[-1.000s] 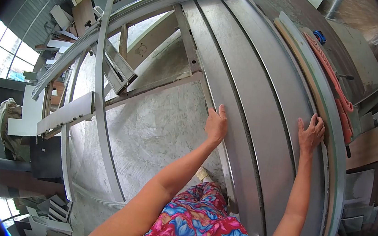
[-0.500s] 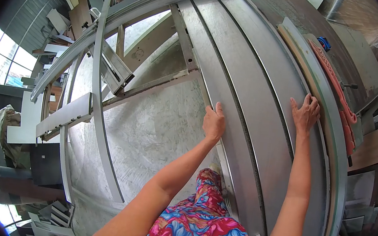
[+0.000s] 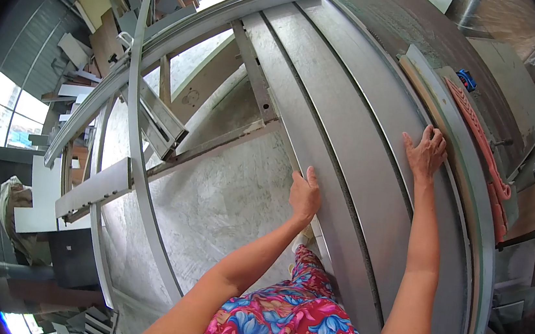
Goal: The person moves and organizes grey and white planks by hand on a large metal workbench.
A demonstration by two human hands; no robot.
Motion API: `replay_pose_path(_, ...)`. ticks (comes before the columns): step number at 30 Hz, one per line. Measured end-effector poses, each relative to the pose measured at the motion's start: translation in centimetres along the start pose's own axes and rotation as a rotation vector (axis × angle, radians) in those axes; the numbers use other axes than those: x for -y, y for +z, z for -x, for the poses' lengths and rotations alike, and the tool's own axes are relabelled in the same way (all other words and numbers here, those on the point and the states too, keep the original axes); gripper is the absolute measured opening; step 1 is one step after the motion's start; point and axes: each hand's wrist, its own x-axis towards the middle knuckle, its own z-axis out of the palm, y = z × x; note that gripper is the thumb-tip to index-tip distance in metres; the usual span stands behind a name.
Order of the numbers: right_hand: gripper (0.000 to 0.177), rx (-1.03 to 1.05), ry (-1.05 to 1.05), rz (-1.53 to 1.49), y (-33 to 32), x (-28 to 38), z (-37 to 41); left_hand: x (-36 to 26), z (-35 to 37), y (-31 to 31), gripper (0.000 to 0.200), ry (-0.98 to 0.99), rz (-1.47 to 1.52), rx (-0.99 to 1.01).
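Grooved metal table, its long slats parted by dark slots, lies flat in front of the person, running from beside the body up to a long rail at its far end. Its broad, smooth top seems made to bear wide sheets, and hands set on either margin straddle nearly its whole width, probably for balance. The left hand is closed round the left edge, thumb resting upward along the top and the other fingers mostly hidden, a hold that likely uses the edge as a handle. The right hand bends its fingers over the right margin with the thumb spread on the metal; whether it truly grips or merely leans there, I cannot tell. Just beyond those fingertips, a tan strip and a pale greenish strip run alongside the table, then a pink folded item and a small blue object, perhaps laid there to stay within reach. Leftward, a slim metal bar crosses the open frame above the concrete floor, seemingly propped on the frame.
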Motion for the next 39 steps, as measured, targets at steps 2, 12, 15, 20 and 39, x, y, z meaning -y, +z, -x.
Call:
replay_pose_path(2, 0.071, 0.001, 0.006, -0.017, 0.0, 0.7, -0.6, -0.1, -0.5, -0.1, 0.061, 0.013, 0.020, -0.016)
replay_pose_path(12, 0.073, 0.023, 0.013, -0.037, 1.2, 4.0, -3.9, -0.3, -3.7, -0.5, 0.060, 0.041, 0.052, 0.012)
replay_pose_path(15, 0.074, 0.051, 0.010, -0.030, 1.0, 5.2, -4.8, -0.5, -4.5, -0.8, 0.059, 0.042, 0.062, 0.007)
replay_pose_path(20, 0.075, 0.089, -0.001, -0.062, 1.5, 7.1, -6.8, -1.0, -5.8, -1.1, 0.059, 0.025, 0.060, 0.003)
replay_pose_path(39, 0.081, 0.082, -0.002, -0.080, 3.8, 14.3, -12.5, -1.8, -8.6, -1.6, 0.053, 0.072, 0.119, 0.047)
